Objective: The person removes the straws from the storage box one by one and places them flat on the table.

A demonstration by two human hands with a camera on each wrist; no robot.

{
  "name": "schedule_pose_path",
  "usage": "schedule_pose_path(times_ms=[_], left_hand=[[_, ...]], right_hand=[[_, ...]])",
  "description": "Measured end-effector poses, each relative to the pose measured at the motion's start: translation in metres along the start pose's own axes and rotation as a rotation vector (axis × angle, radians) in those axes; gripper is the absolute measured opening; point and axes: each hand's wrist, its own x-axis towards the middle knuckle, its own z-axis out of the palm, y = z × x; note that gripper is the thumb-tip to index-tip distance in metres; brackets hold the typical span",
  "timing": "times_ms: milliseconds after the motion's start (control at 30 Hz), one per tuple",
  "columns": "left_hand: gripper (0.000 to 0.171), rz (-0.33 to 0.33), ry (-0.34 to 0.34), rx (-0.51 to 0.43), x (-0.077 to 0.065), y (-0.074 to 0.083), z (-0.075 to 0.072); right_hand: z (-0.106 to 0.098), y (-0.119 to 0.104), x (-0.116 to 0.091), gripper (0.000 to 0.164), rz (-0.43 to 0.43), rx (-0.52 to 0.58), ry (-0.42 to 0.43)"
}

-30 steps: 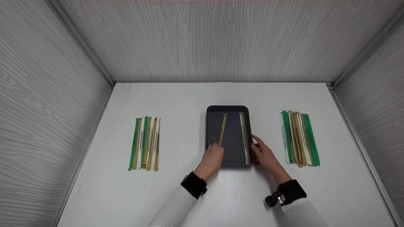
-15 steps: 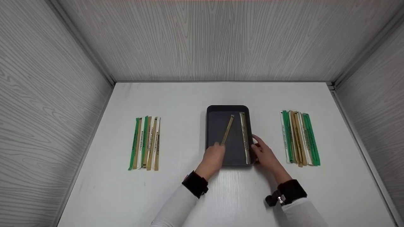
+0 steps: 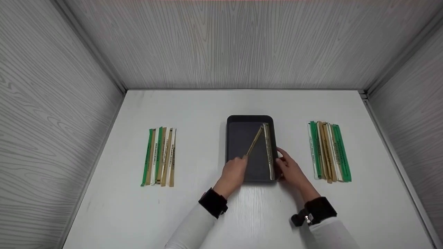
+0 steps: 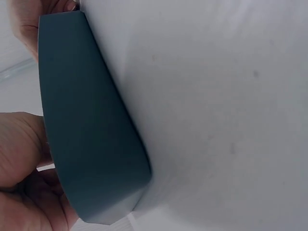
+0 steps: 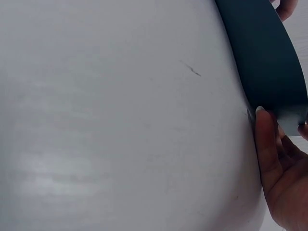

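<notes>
In the head view my left hand (image 3: 234,172) pinches the near end of a slim brown paper-wrapped stick (image 3: 255,141). The stick slants over a dark rectangular tray (image 3: 238,118), its far tip close to the top of a white and a brown wrapped stick (image 3: 268,152) along the tray's right side. My right hand (image 3: 291,170) grips the tray's right wall near the front corner, thumb at the rim. In the left wrist view the tray's outer wall (image 4: 91,125) hides the stick. The right wrist view has my right fingers (image 5: 266,139) low against the tray's outside.
On the white table (image 3: 200,110), a row of green, white and brown wrapped sticks (image 3: 160,157) lies left of the tray. A similar row (image 3: 328,152) lies to the right. Grey wood-grain panels (image 3: 221,45) enclose the back and sides.
The brown stick's far end has swung to the right, from the tray's middle to beside the sticks at its right side. My left hand has shifted slightly right; my right hand holds its place.
</notes>
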Motion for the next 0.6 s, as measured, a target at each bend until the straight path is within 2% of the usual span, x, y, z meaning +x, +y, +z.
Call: schedule_pose_path(times_ms=[133,233,333,433,600], left_hand=[[0.047,-0.002,-0.008,-0.040,-0.002,0.000,-0.007],[0.054,-0.002,0.025,-0.044,-0.006,-0.003,-0.013],[0.056,-0.015,0.100,-0.069,-0.011,-0.009,-0.020],[0.054,-0.035,0.206,-0.121,-0.017,-0.018,-0.026],[0.040,-0.089,0.385,-0.160,-0.027,-0.045,-0.033]], right_hand=[[0.001,-0.001,0.000,0.051,0.012,0.001,0.002],[0.002,-0.001,0.000,0.052,0.020,0.000,0.003],[0.002,-0.001,0.000,0.051,0.020,-0.003,0.007],[0.001,-0.002,0.000,0.051,0.015,-0.005,0.006],[0.001,-0.001,0.000,0.052,0.010,0.002,0.001]])
